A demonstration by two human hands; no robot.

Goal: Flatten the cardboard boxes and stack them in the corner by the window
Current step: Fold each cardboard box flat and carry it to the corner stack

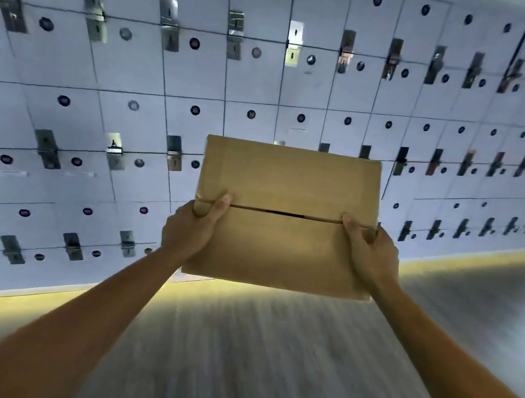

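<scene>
**Q:** Cardboard box (pixel 286 216), held at arm's length: what grips it?

**R:** Both hands. The left hand (pixel 192 227) holds the left edge, thumb laid along the seam between the two closed flaps, fingers hidden behind the board. The right hand (pixel 372 252) mirrors it on the right edge, thumb also at the seam. Each hand is curled around the box, not flat against it.

**Q:** Where is the box in the scene?

**R:** Raised in mid-air in front of the person, broad face toward the camera, touching no surface. A narrow dark gap shows along the seam near its middle. Whether it is already flattened or not yet collapsed cannot be told from this angle.

**Q:** How is the step best done?

**R:** As a judgement: the thumbs are well placed to part the flaps at the seam. Opening both ends first, then pressing opposite corners inward, should let the walls fold without tearing. An even pull from both sides would keep the board from twisting.

**Q:** And the surroundings?

**R:** A wall of pale locker doors (pixel 170 79) with dark round locks and metal hasps fills the background. Below runs a yellow-lit strip (pixel 29 295) at the wall's base, then a grey floor (pixel 246 352), blurred. No window or stacking corner is in view.
</scene>
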